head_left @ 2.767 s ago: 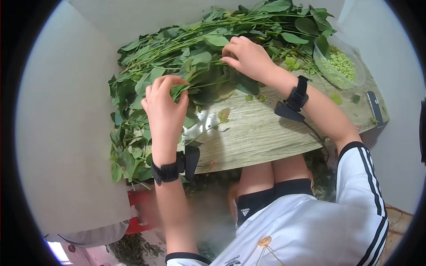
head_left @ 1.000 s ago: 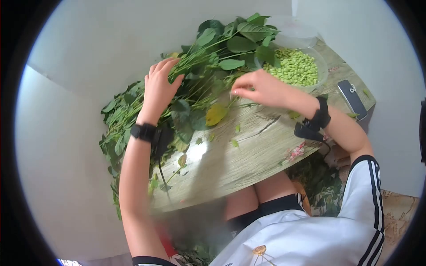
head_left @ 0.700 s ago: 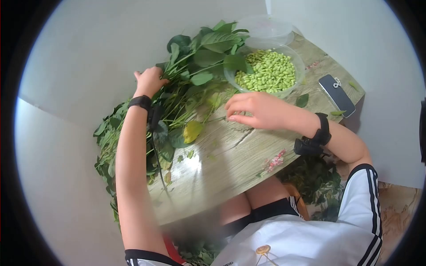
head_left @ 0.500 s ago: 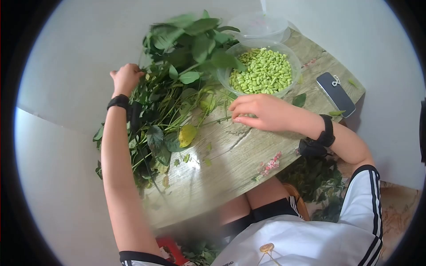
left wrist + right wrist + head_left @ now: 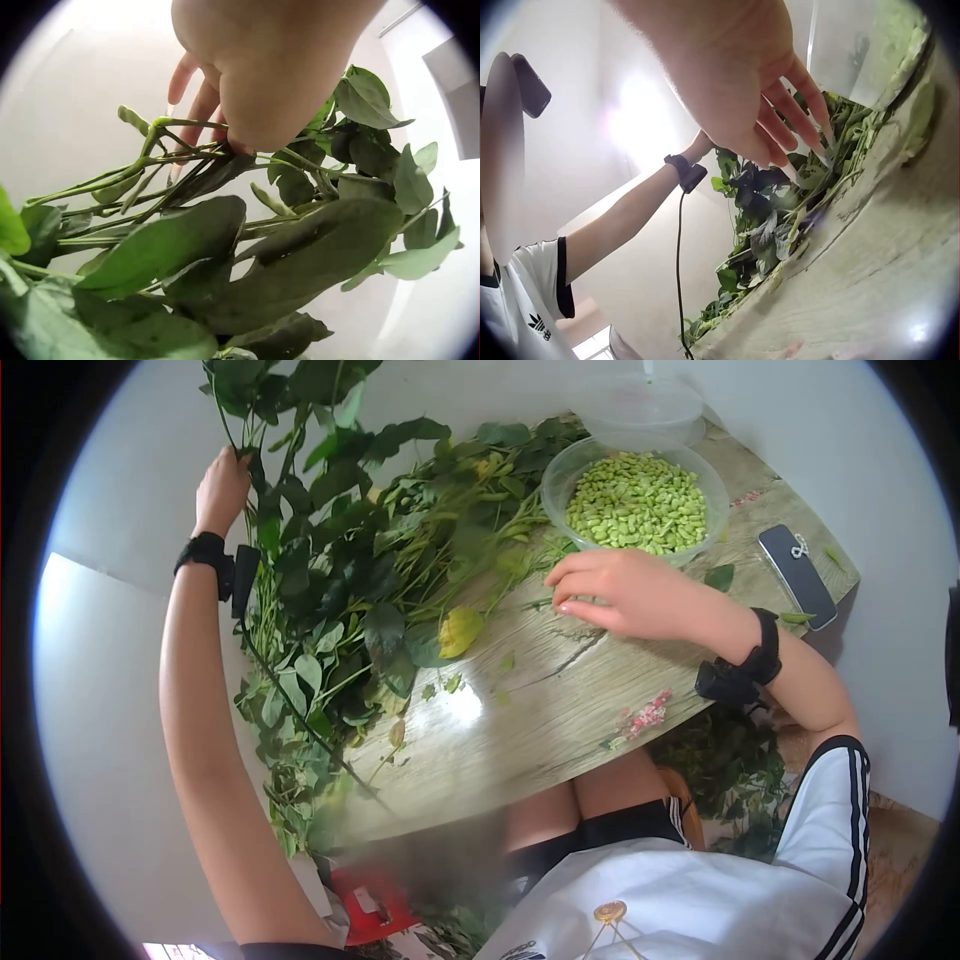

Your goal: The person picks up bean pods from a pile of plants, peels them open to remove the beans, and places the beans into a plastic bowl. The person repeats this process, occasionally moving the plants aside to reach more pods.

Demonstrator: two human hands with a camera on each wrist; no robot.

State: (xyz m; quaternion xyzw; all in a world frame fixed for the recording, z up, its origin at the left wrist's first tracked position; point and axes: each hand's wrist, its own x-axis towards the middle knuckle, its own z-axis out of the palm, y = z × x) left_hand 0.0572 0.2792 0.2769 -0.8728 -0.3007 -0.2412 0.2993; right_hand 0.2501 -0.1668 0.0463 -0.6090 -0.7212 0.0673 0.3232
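Observation:
My left hand (image 5: 222,490) is raised at the upper left, gripping the stems of leafy bean plants (image 5: 330,480). In the left wrist view, the stems (image 5: 127,176) run under the palm, with a few green pods (image 5: 133,120) hanging on them. More cut plants (image 5: 450,510) lie heaped along the back and left of the table. My right hand (image 5: 625,590) hovers low over the table in front of a clear bowl (image 5: 718,490) of shelled green beans (image 5: 635,505). Its fingers (image 5: 784,120) are loosely extended and hold nothing.
Behind the bowl stands another clear plastic container (image 5: 640,405). A phone (image 5: 800,575) lies near the right edge of the wooden table (image 5: 530,720), with single pods beside it. A yellow leaf (image 5: 460,632) lies by the heap. White walls stand behind and on the left.
My left hand has moved from the heap up and left, lifting a bunch of plants. My right hand has drawn away from the heap to the front of the bowl.

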